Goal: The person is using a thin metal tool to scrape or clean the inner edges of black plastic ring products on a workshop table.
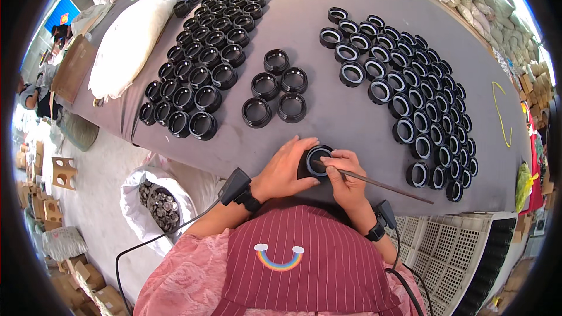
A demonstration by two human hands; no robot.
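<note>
At the table's near edge my left hand (pixel 284 169) is closed around the side of a black ring-shaped part (pixel 310 158), steadying it with thumb and fingers. A pale ring shows inside its rim. My right hand (pixel 349 184) pinches a thin dark stick (pixel 391 188), its tip inside the ring. The stick's other end points out to the right. Beyond my hands stand several loose black rings (pixel 257 112) in a small cluster. Many more black rings (pixel 209 57) form rows at the left. Another large group, of rings with pale inner edges (pixel 401 105), spreads over the right side.
A stuffed white sack (pixel 132 47) lies on the left of the grey table (pixel 304 23). Below that edge stands an open white bag (pixel 132 199) with dark round pieces. White plastic crates (pixel 451 251) are at the lower right. A yellow cord (pixel 496 105) lies at the right.
</note>
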